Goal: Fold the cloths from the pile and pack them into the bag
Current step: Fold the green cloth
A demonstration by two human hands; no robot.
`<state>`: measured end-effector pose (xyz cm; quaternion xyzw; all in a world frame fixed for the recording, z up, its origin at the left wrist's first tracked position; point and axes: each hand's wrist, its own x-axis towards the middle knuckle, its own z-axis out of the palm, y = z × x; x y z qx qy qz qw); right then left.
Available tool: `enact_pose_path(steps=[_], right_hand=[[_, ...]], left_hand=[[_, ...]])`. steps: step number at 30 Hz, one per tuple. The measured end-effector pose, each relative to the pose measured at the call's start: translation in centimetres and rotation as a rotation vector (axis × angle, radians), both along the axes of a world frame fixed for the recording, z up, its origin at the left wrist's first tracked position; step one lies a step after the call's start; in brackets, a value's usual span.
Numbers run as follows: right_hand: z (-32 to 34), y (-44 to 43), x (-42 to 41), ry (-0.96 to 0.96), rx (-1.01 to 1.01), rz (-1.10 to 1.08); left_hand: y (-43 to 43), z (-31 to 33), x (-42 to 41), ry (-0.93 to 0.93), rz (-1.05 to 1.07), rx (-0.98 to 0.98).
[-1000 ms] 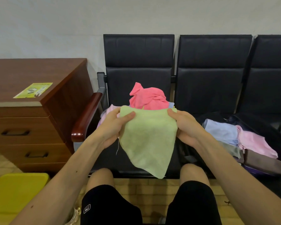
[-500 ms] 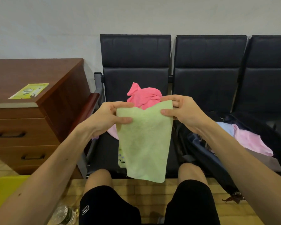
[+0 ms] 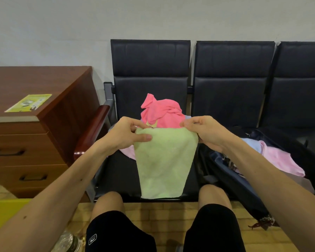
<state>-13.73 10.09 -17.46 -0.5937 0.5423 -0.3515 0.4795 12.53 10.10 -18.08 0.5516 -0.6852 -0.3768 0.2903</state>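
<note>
A light green cloth (image 3: 164,164) hangs in front of me over the black seat, folded into a narrow shape. My left hand (image 3: 129,135) pinches its top left corner and my right hand (image 3: 204,130) pinches its top right corner. Behind it on the seat lies the pile, topped by a crumpled pink-red cloth (image 3: 160,111) with a pale pink cloth (image 3: 127,151) under it. To the right an open dark bag (image 3: 244,182) holds folded pale pink (image 3: 280,160) and light blue cloths (image 3: 251,142).
A row of black chairs (image 3: 233,99) stands against the wall. A brown wooden drawer unit (image 3: 35,128) with a green leaflet on top sits at left, next to a wooden armrest (image 3: 93,130). A yellow object (image 3: 2,213) lies on the floor at lower left.
The green cloth went from hanging by a slanted point to a squarer, doubled shape held by both top corners. My hands rose, then settled lower, just in front of the pile.
</note>
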Motion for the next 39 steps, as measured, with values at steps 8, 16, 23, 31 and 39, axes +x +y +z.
enact_pose_path(steps=[8, 16, 23, 31, 39], right_hand=[[-2.4, -0.2, -0.1, 0.275, -0.094, 0.101], [-3.7, -0.6, 0.6, 0.631, -0.339, 0.013], [-3.5, -0.2, 0.2, 0.839, -0.337, 0.023], [-4.9, -0.4, -1.5, 0.621, -0.234, 0.066], [-6.3, 2.8, -1.0, -0.670, 0.147, 0.099]], left_hand=[[-0.4, -1.8, 0.8, -0.100, 0.026, -0.004], [-0.2, -2.7, 0.7, -0.363, 0.051, -0.129], [0.1, -2.8, 0.0, -0.412, 0.066, -0.200], [0.6, -3.4, -0.2, -0.173, 0.037, -0.253], [2.5, -3.5, -3.3, 0.684, 0.076, 0.023]])
